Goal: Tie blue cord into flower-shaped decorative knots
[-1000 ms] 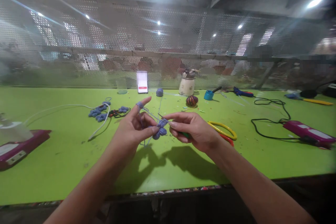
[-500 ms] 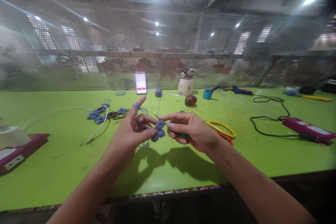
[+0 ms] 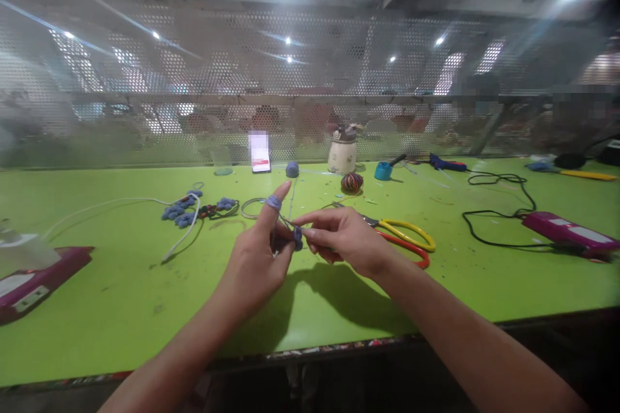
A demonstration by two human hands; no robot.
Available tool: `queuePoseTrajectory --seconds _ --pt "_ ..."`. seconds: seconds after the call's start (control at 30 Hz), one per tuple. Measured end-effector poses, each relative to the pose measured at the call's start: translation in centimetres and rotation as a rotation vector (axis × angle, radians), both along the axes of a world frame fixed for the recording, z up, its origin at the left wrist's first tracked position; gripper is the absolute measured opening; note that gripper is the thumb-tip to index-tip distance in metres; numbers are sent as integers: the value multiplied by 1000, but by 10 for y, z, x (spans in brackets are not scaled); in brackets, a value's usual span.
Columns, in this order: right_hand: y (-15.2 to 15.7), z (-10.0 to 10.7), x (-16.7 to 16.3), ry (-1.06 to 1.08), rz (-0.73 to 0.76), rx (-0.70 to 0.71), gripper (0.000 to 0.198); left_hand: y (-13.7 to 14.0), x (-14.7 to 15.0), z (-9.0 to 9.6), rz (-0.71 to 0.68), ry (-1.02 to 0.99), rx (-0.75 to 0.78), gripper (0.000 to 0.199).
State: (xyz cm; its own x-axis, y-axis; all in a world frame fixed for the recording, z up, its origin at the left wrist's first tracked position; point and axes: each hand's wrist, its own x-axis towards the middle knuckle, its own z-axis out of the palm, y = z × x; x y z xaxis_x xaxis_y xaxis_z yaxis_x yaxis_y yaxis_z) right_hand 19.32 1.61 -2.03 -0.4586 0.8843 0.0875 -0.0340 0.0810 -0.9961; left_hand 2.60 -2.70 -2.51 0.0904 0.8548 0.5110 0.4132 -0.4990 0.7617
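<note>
Two bare hands are held close together above a green table (image 3: 159, 310), near the middle of its front edge. In the left hand (image 3: 259, 255), a small blue crocheted piece (image 3: 298, 237) is pinched between thumb and fingers, and blue yarn (image 3: 273, 202) is wound around the raised index finger. The right hand (image 3: 343, 235) is brought up to the other side of the piece, its fingertips closed in a pinch; what is gripped inside it cannot be told. To the far left, a magenta power strip (image 3: 53, 276) is seen with a white plug (image 3: 26, 250) set on it; another magenta strip (image 3: 566, 233) is placed at the far right. Just beyond the right wrist, scissors (image 3: 407, 226) with yellow and red handles are laid, partly covered by the hand. Farther back on the left, several blue crocheted flowers (image 3: 178, 211) are crossed by a white cable (image 3: 194, 218). Behind the hands, a multicoloured yarn ball (image 3: 352, 182) and a blue ball (image 3: 292, 170) are seen, then a lit phone (image 3: 260, 153) and a cream bottle (image 3: 341, 155), both stood upright before a perforated screen (image 3: 314, 68)
</note>
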Motion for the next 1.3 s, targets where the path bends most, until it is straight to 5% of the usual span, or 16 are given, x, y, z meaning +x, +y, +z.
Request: queuePoseTrajectory --seconds 0.13,0.3,0.4,0.47,0.6,0.7,0.93,1.3 --pt "-1 -4 -6 69 -53 -64 26 4 -1 -5 18 -17 52 75" --pt "-5 -5 -6 106 -34 7 25 15 -13 1 -250 -424 -312 115" --pt "-3 -6 -3 30 23 85 23 17 -18 3 -287 -430 -415 121" --pt "-1 -8 -3 -36 12 89 22 15 -17 2 -234 -316 -371 115" --pt "1 -9 -5 6 -58 -32 28 7 -6 -3 -29 -60 -45 79" --pt "-2 -8 -8 158 -67 -103 40 4 -2 -4 54 -83 99 62" --pt "-6 -8 -9 270 -91 -49 36 16 -11 2 -193 -561 -292 92" --pt "-7 -5 -3 201 -77 117 28 14 -20 14 -295 -850 -549 68"
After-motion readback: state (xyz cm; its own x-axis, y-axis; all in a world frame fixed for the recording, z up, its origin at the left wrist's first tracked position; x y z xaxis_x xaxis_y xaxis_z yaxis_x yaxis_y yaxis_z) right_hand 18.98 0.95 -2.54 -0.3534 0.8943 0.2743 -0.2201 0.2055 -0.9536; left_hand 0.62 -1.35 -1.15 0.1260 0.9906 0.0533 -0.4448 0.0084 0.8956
